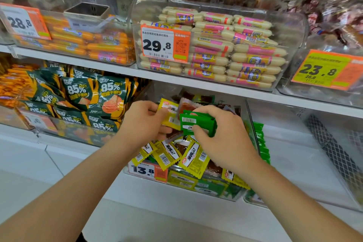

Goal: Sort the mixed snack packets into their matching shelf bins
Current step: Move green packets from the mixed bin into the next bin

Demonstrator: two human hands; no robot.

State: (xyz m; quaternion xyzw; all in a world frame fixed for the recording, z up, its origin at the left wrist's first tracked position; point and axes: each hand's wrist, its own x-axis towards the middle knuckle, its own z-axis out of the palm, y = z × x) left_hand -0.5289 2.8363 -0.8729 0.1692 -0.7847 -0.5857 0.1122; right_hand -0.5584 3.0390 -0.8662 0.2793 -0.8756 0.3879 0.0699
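Note:
Both hands hover over a clear bin of mixed snack packets on the lower shelf. My left hand grips a yellow packet at its left edge. A small stack of green packets is pinched in my right hand, just right of the yellow one. Below the hands lie several yellow packets, brown ones and a few green ones at the bin's front. More green packets stand in the neighbouring bin on the right.
A bin of dark green 85% packets sits to the left. Above, clear bins hold white sausages and orange sausages. Price tags read 13.8, 29.8 and 23.8. The right-hand bin's floor is bare white.

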